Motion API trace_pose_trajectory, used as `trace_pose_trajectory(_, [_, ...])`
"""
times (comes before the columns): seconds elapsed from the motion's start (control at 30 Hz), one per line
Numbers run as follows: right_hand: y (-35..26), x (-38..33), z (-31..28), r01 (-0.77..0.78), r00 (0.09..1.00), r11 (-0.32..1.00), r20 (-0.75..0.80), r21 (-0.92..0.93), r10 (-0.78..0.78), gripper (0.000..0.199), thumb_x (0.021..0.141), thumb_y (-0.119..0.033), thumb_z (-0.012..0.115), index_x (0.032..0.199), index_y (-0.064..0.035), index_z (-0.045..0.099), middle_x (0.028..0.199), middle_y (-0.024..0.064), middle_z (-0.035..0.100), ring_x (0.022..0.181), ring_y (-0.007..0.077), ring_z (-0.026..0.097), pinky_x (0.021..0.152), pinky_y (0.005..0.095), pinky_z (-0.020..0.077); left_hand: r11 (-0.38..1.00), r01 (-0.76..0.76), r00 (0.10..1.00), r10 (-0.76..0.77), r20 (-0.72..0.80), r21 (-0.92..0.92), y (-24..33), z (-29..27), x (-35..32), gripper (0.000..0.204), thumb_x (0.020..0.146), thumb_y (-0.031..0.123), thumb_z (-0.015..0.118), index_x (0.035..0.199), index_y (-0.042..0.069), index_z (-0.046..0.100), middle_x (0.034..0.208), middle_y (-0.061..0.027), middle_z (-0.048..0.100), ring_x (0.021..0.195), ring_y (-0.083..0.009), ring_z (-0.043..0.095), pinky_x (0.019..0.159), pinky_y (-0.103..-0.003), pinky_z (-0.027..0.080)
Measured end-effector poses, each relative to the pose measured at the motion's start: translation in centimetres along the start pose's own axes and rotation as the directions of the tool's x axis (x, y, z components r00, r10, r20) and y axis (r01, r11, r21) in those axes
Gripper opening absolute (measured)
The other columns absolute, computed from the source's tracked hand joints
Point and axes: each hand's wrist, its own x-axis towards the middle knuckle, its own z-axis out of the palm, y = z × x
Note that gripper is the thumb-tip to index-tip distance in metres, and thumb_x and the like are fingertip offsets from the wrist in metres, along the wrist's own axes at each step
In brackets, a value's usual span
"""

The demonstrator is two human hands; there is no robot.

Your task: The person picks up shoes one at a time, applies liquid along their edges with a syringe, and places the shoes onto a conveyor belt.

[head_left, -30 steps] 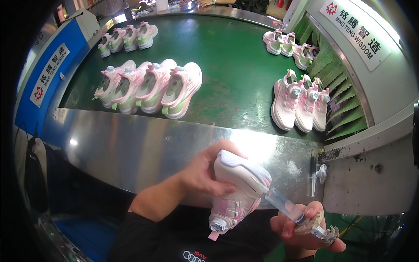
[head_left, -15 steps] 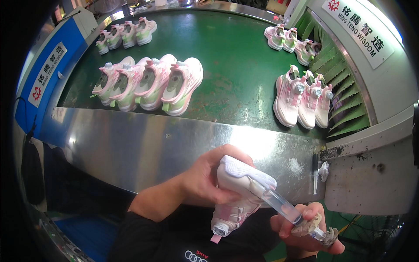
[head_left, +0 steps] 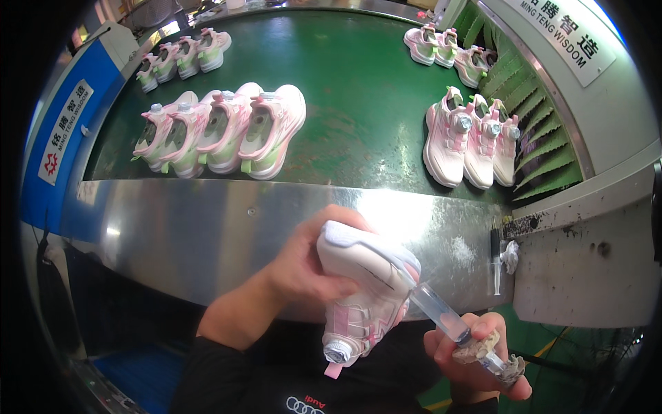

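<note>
Pink-and-white shoe [head_left: 365, 290] sits in the left hand [head_left: 310, 265], sole turned up, over the near steel edge of the worktop [head_left: 207, 234]. That grip is closed around its heel. The right hand [head_left: 469, 355] clasps a clear syringe [head_left: 441, 317], its tip touching the sole's edge. More pink shoes [head_left: 221, 127] stand on the green belt [head_left: 352, 103].

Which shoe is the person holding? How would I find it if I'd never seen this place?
Start at the big green belt with rows of pink shoes, then come down past its shiny metal edge toward the person. The held shoe is in the left hand, with a syringe from the right hand touching it. It's the only shoe off the belt.
</note>
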Motion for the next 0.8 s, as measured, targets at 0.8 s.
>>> trace_pose_trajectory(0.8, [3.6, -3.8, -4.4, -0.059, 0.996, 0.996, -0.063, 0.059, 0.063, 0.092, 0.062, -0.06, 0.074, 0.124, -0.0002, 0.039, 0.104, 0.0188, 0.051, 0.096, 0.0267, 0.051, 0.077, 0.0323, 0.0405, 0.96, 0.146, 0.952, -0.202, -0.232, -0.238, -0.5, -2.0, 1.4, 0.059, 0.07, 0.023, 0.066, 0.119, -0.003, 0.047, 0.107, -0.0163, 0.059, 0.096, -0.0247, 0.061, 0.083, -0.035, 0.05])
